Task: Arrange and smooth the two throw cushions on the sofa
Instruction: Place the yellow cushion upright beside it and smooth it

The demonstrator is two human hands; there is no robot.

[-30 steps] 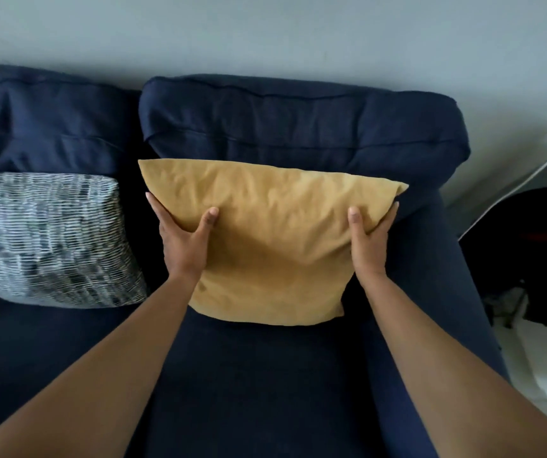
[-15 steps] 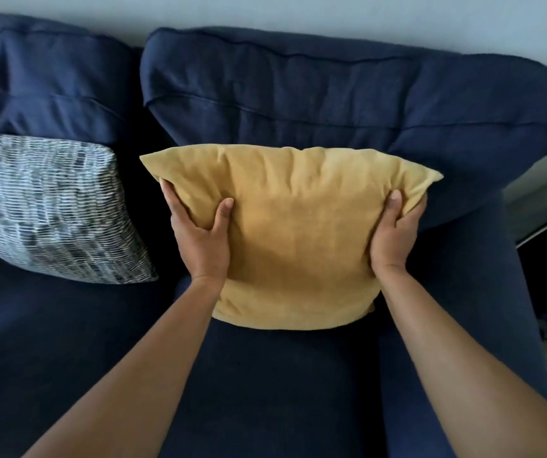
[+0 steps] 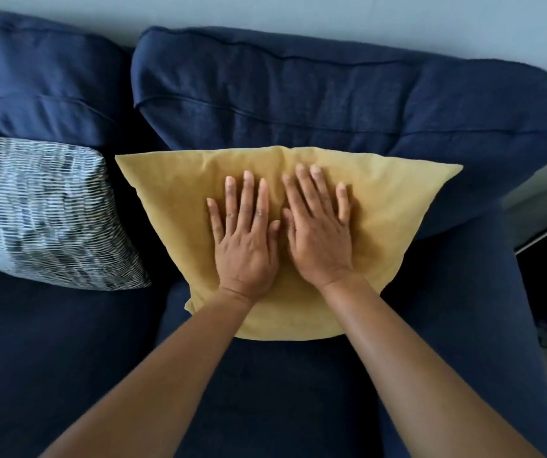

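**Clerk:** Moved since half a second ago: both hands, from gripping the side edges of the yellow cushion (image 3: pixel 381 206) to lying flat on its front face. Left hand (image 3: pixel 245 239) and right hand (image 3: pixel 318 233) are now released, fingers spread, palms down, side by side at the cushion's middle, thumbs nearly touching.

**Checker:** Location of the item?

**Clerk:** Yellow cushion: propped on the sofa seat (image 3: pixel 282 391), its top edge leaning against the navy back cushion (image 3: pixel 331 104). Patterned cushion (image 3: pixel 41 213): to the left of the yellow one, just apart from it, untouched, leaning on the neighbouring back cushion (image 3: pixel 41 94).

**Checker:** Orientation?

**Clerk:** Roughly square, so no strong long axis. Top edge runs left to right along the sofa back; face is tilted up towards the camera. The upper corners splay wider than the bottom.

**Checker:** Risks?

**Clerk:** Likely fault one: pressing hard at the centre dents the filling and leaves a hollow with fresh creases around it. Fault two: a downward push could slide the bottom edge forward on the seat, so the cushion slumps flat. Fault three: an uneven sideways sweep could skew it towards the patterned cushion.
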